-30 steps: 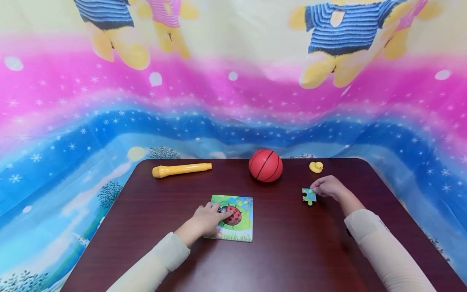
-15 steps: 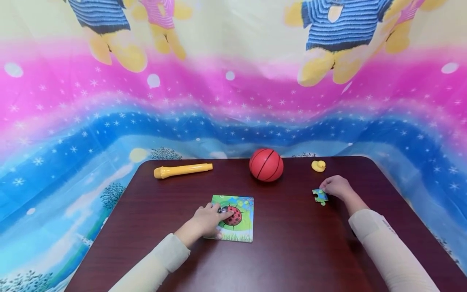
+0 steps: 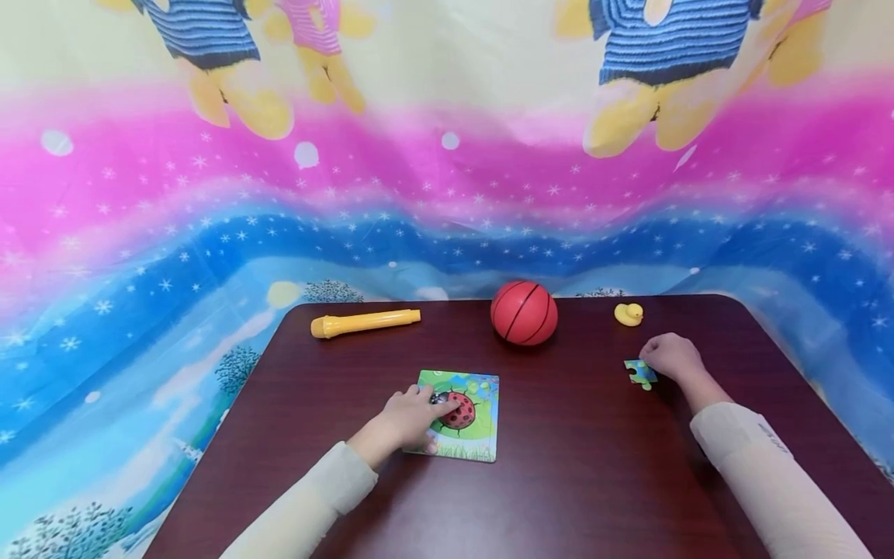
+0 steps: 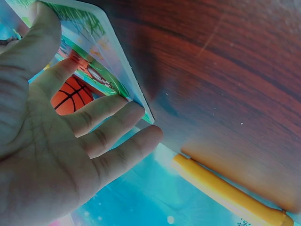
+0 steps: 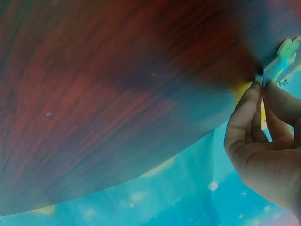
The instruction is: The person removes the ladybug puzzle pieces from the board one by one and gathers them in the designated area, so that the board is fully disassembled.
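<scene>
Right hand pinching puzzle piece near table edge, well apart from puzzle board

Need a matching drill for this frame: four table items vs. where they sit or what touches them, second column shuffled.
Things:
1. ladybug puzzle board
2. loose puzzle piece
3. red ball
4. yellow flashlight

Places:
A. far edge, left part of the table
B. pinched by the right hand
C. under the left hand
D. far edge, middle

Pairs: 1-C, 2-B, 3-D, 4-A
</scene>
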Motion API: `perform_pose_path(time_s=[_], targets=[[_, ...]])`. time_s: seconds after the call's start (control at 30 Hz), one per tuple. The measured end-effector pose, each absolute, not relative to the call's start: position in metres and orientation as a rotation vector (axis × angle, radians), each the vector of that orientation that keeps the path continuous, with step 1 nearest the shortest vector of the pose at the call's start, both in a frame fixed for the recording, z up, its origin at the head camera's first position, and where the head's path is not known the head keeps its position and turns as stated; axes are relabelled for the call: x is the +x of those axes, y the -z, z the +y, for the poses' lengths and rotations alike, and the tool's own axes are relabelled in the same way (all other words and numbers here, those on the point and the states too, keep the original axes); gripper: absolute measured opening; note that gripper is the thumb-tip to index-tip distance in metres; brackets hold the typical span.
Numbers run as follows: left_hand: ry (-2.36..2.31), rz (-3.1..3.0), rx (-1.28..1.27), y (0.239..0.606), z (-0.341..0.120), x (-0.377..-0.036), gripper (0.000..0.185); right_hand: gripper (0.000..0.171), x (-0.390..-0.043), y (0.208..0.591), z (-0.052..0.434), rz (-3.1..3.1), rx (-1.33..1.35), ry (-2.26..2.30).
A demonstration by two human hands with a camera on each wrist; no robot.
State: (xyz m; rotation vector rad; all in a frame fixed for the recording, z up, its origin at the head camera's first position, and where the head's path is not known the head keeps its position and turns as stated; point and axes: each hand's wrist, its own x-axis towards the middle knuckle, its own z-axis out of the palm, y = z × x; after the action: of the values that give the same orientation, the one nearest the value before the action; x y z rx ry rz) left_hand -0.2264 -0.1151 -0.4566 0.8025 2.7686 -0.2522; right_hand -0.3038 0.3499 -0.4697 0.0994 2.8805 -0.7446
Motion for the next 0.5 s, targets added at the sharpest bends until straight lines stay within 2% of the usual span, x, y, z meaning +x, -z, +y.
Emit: perform_pose_path(time_s=[0.13,0.27,0.37,0.5], targets=[[0.253,2.769,0.782,0.456,-0.115,-0.227,0.077,0.024,-0.305,0.470,0.344,2.933,0.133,0.694],[0.253,2.780,0.793,0.456,-0.116,-0.228,0.077,0.011,-0.301,0.473,0.332,3.028,0.149,0.611],[0.248,2.776,0.800,0.457,-0.116,-0.227,0.077,0.024,-0.296,0.474,0.316,3.177,0.082,0.558],[0.241,2.764,0.801,0.456,-0.115,-0.226,0.077,0.024,-0.290,0.469,0.278,3.324,-0.136,0.603]])
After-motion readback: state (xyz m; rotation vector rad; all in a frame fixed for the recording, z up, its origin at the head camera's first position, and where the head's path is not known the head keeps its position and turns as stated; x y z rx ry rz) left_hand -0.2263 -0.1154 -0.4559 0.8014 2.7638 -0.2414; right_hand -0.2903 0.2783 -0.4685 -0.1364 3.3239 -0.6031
